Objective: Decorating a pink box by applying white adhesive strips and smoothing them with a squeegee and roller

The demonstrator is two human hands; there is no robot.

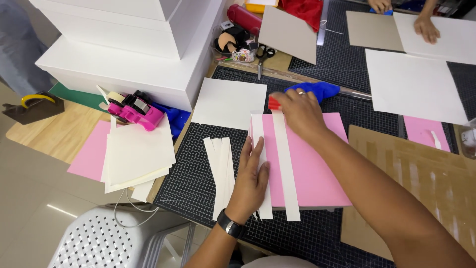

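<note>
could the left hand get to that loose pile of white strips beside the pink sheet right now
Probably yes. The left hand lies flat on a white strip at the pink sheet's left edge, and the pile of white strips sits right beside it on the cutting mat, with nothing between them.

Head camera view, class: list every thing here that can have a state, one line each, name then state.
Pink sheet: flat on the cutting mat, two strips across it.
Left strip: pressed flat by left hand.
Right strip: lying straight, top end under right hand.
Red tool: gripped in right fingers.
Spare strips: loosely stacked.
Scissors: closed.
</note>
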